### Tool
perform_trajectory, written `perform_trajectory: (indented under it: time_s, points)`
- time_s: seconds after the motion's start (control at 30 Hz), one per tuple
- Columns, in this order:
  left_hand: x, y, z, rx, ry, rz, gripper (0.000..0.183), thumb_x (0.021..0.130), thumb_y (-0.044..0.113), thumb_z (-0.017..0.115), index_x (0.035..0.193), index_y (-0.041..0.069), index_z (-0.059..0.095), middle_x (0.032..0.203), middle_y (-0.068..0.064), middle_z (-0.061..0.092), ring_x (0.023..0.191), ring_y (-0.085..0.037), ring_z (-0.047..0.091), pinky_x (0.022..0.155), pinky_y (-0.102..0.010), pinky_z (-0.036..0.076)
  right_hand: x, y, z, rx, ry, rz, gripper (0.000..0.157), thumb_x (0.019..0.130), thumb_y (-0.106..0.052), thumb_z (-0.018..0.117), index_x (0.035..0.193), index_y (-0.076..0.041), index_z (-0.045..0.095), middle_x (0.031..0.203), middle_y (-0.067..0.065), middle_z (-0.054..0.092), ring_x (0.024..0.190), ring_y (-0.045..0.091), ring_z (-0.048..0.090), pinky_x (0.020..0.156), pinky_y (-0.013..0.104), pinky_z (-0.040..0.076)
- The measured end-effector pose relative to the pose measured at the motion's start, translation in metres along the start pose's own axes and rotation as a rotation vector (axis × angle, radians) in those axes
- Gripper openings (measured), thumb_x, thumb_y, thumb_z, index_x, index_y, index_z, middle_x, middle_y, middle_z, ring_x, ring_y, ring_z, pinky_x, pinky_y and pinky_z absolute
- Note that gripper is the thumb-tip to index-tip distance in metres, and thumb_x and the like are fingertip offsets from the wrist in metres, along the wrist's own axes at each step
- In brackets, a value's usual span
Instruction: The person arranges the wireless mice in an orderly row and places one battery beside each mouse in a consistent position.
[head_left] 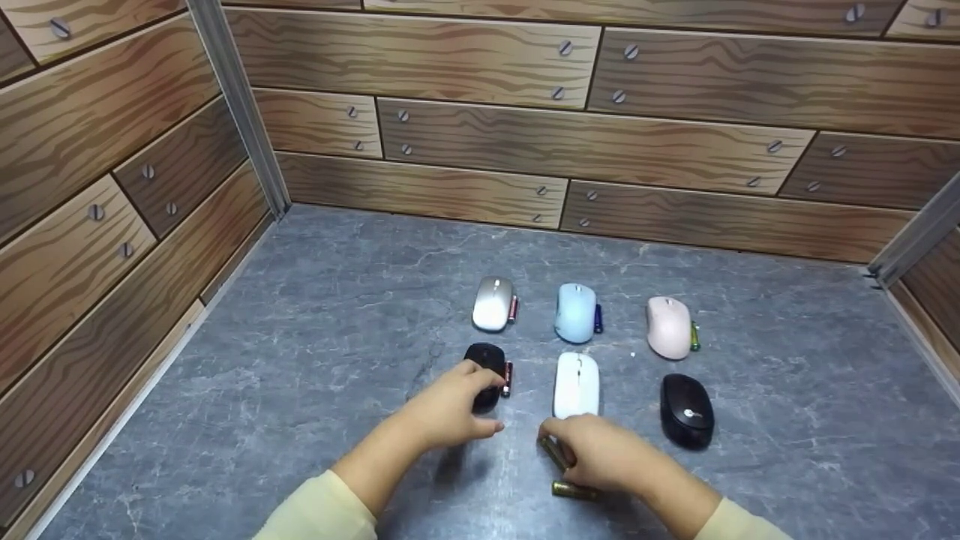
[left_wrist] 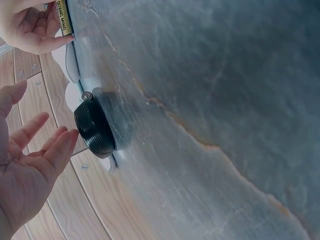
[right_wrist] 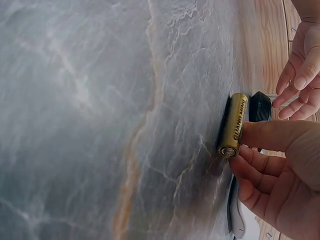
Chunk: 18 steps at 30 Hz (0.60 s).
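Note:
My left hand [head_left: 454, 405] is spread, its fingers overlapping a black mouse [head_left: 486, 356] in the head view. In the left wrist view those fingertips [left_wrist: 70, 140] are right at the mouse's ribbed edge, with nothing gripped. My right hand [head_left: 607, 454], near a white mouse [head_left: 577, 382], pinches a slanted battery [head_left: 553, 454] between index finger and thumb. Another gold battery [head_left: 573, 490] lies crosswise just below, its right end under the hand. The right wrist view shows this gold battery [right_wrist: 234, 125] at the thumb tip; the pinched one is hidden there.
Farther back are a silver mouse [head_left: 493, 304], a blue mouse [head_left: 576, 313] and a pink mouse [head_left: 668, 328], each with batteries at its right side. Red batteries [head_left: 507, 379] lie beside the near black mouse. Another black mouse [head_left: 687, 411] sits at right. Wood-patterned walls [head_left: 480, 127] enclose the grey surface.

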<state>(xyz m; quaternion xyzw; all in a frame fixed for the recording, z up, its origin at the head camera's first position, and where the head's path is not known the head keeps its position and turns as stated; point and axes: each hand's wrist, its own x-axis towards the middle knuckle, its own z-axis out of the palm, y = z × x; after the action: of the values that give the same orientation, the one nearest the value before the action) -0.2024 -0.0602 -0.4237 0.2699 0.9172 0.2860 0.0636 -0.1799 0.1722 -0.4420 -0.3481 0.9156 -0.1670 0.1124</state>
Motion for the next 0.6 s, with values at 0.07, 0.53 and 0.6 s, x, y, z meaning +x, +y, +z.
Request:
perform_trajectory:
  time_s: [0.07,0.53,0.6]
  points:
    - [0.000,0.001,0.000,0.000,0.001,0.000,0.050,0.074,0.030,0.073,0.117,0.011,0.057,0.112,-0.008,0.052,0.102,-0.023,0.054,0.092,-0.038,0.044,-0.001,0.000,0.000,0.007,0.006,0.006,0.043,0.059,-0.008,0.076,0.098,-0.013,0.058,0.064,-0.010,0.047,0.057,0.004,0.043,0.050,0.022,0.038]
    - [0.014,0.010,-0.004,0.012,-0.012,-0.008,0.052,0.075,0.031,0.072,0.121,0.011,0.055,0.114,-0.005,0.051,0.103,-0.019,0.052,0.093,-0.035,0.043,-0.003,0.015,-0.021,0.117,0.119,0.092,0.036,0.062,-0.005,0.071,0.094,-0.009,0.055,0.061,-0.011,0.048,0.053,0.003,0.044,0.049,0.021,0.040]
    - [0.019,0.012,-0.004,0.022,-0.021,-0.007,0.054,0.076,0.032,0.071,0.122,0.011,0.055,0.114,-0.006,0.051,0.102,-0.019,0.052,0.093,-0.034,0.043,-0.003,0.019,-0.026,0.139,0.149,0.126,0.038,0.063,-0.005,0.072,0.097,-0.006,0.055,0.062,-0.009,0.050,0.053,0.004,0.045,0.049,0.021,0.041]
